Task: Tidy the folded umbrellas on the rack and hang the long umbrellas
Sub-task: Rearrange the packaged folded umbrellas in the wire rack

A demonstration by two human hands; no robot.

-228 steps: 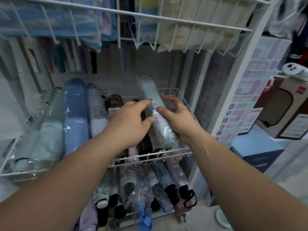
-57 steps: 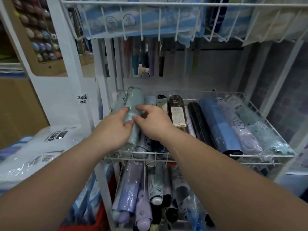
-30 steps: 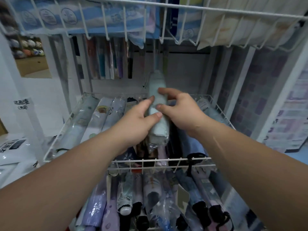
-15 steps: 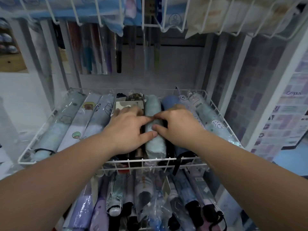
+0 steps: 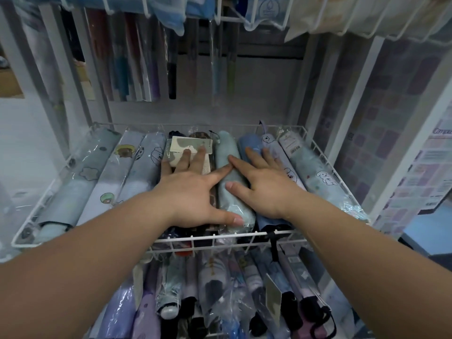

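Pale green folded umbrella [image 5: 231, 177]: lies lengthwise in the wire basket [image 5: 220, 237], near the middle of the row, handle end toward the basket's front rail, wrapped in a clear sleeve.
Left hand [image 5: 195, 189]: flat, palm down, fingers spread apart; the thumb touches the green umbrella's near end, the index finger reaches across to its left flank, and the other fingers rest on the dark umbrellas to the left. Nothing is gripped.
Right hand [image 5: 261, 184]: flat, palm down, fingers spread apart; the thumb and index finger rest on the green umbrella, the remaining fingers lie over the blue umbrella [image 5: 252, 148] just beside it. Nothing is gripped.
Index fingertips: meet or nearly meet on top of the green umbrella.
Dark umbrellas [image 5: 188, 143]: immediately left of the green one, carrying a pale paper tag [image 5: 190, 149] under the left fingertips.
Left group: three pale umbrellas with cartoon prints [image 5: 110, 177], side by side, in clear sleeves, filling the basket's left part.
Right group: beyond the blue umbrella, two pale umbrellas with puppy prints [image 5: 310, 172] against the basket's right side.
Lower basket [image 5: 220, 289]: directly beneath, packed with further folded umbrellas, handles toward the camera.
Long umbrellas [image 5: 146, 64]: hang upright in a row behind the basket, below an upper wire shelf [image 5: 232, 19] holding packaged goods.
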